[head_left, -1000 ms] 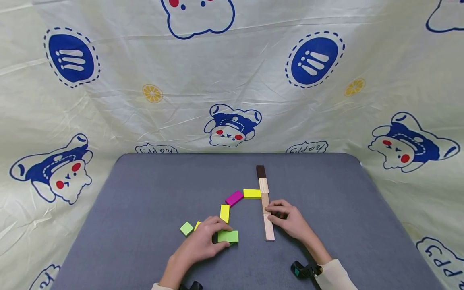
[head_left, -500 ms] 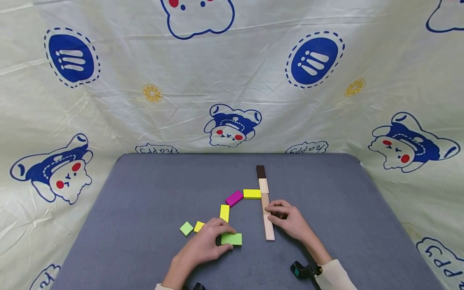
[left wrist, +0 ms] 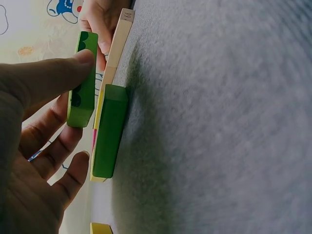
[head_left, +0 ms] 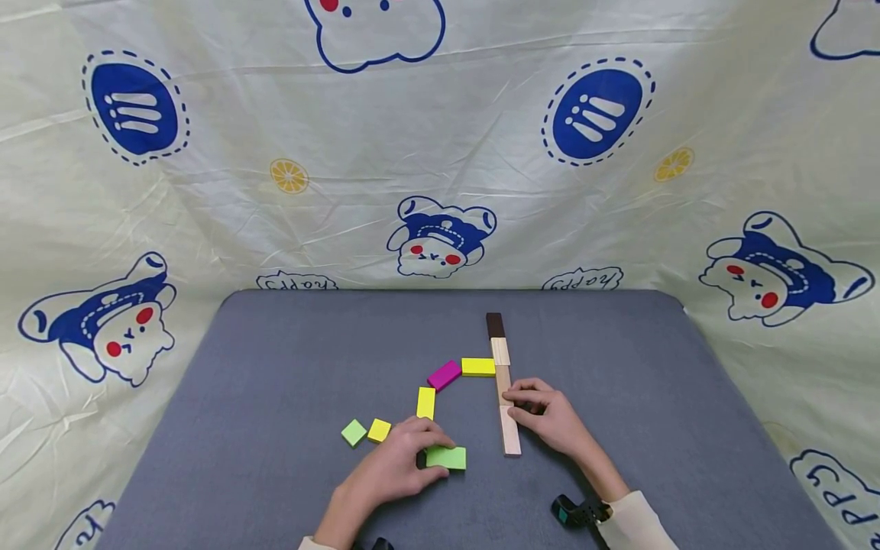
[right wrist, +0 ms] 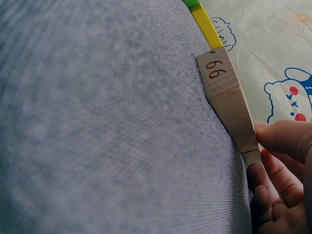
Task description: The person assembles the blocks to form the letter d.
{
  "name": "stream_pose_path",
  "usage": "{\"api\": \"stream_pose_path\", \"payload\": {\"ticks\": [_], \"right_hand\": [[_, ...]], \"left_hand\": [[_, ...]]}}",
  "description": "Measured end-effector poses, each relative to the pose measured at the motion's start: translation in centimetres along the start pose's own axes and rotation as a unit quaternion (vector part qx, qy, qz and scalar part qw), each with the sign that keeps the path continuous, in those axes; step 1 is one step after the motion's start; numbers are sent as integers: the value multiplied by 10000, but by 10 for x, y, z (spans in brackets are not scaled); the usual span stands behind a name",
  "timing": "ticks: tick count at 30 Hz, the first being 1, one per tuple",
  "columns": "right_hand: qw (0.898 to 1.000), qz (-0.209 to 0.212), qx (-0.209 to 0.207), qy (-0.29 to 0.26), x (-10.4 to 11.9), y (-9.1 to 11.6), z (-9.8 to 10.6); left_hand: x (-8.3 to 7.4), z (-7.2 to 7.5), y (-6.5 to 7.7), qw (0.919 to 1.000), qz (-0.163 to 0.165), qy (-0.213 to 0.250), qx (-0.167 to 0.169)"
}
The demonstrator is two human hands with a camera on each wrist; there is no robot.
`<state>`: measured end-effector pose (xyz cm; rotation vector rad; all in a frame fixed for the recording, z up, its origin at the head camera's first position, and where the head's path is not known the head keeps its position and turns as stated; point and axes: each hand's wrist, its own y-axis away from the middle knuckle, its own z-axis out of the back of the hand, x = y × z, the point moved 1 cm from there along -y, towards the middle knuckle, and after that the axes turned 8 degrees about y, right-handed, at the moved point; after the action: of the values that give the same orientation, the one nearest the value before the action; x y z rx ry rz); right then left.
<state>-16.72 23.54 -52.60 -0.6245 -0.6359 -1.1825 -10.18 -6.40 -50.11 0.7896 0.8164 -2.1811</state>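
My left hand pinches a light green block between thumb and fingers. The left wrist view has this block raised off the cloth, with dark green scallops along one side. A second green block lies on the cloth below it, hidden behind the hand in the head view. My right hand touches the right side of a straight row of wooden blocks with thumb and fingertips, near a joint. In the right wrist view, the nearest wooden block bears burnt digits on its end.
From the row, a yellow block, a magenta block and another yellow block curve leftward. A yellow block and a green block lie further left. A dark brown block ends the row on the grey table.
My left hand has shifted slightly right and toward me with the light green block. More of the yellow block at left now shows. The right hand has stayed put.
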Motion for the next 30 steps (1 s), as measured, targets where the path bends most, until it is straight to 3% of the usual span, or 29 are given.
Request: {"api": "stream_pose_path", "payload": {"ticks": [4, 14, 22, 30], "right_hand": [[10000, 18, -12, 71, -1, 0, 0], [10000, -58, 34, 23, -3, 0, 0], [9999, -81, 53, 57, -1, -1, 0], [10000, -47, 51, 14, 0, 0, 0]], "left_hand": [[-2, -2, -2, 9998, 155, 32, 139], [-2, -7, -5, 9991, 190, -70, 380], [-5, -12, -6, 9978, 343, -359, 428], [-6, -16, -8, 9974, 228, -567, 377]]}}
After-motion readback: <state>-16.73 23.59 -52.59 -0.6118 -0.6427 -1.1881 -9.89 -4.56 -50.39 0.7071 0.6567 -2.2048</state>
